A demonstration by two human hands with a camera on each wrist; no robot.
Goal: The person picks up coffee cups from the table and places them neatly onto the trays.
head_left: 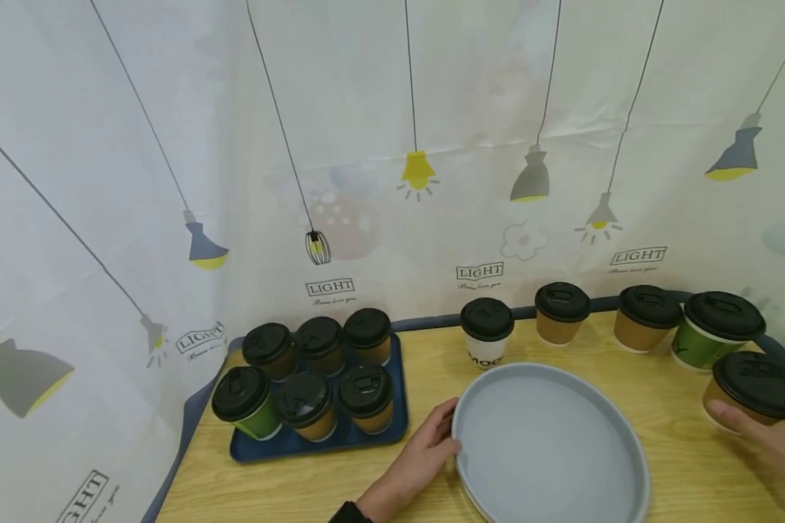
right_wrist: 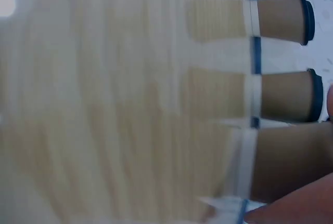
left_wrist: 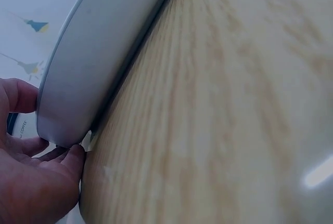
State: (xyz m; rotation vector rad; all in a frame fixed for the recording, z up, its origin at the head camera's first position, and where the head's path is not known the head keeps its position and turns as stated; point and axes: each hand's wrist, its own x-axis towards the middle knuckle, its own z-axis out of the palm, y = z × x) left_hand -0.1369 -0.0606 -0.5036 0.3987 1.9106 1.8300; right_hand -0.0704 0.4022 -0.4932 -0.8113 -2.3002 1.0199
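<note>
My left hand (head_left: 425, 452) grips the left edge of a round grey tray (head_left: 549, 443). In the left wrist view, the fingers and thumb (left_wrist: 70, 169) bend about the wall of that tray (left_wrist: 99, 52). At the far right, my right hand (head_left: 768, 443) holds a brown paper coffee cup (head_left: 759, 388) with a black lid. The right wrist view shows a finger and the thumb (right_wrist: 296, 206) on either side of the brown cup (right_wrist: 289, 159); much of this hand lies out of frame.
A blue tray (head_left: 314, 450) at left bears several lidded cups. Behind the round tray stands a white cup (head_left: 485, 347). Two brown cups (head_left: 558, 328) and a green cup (head_left: 700, 345) line the back right. A printed curtain (head_left: 366, 109) hangs behind the wooden table (head_left: 262, 494).
</note>
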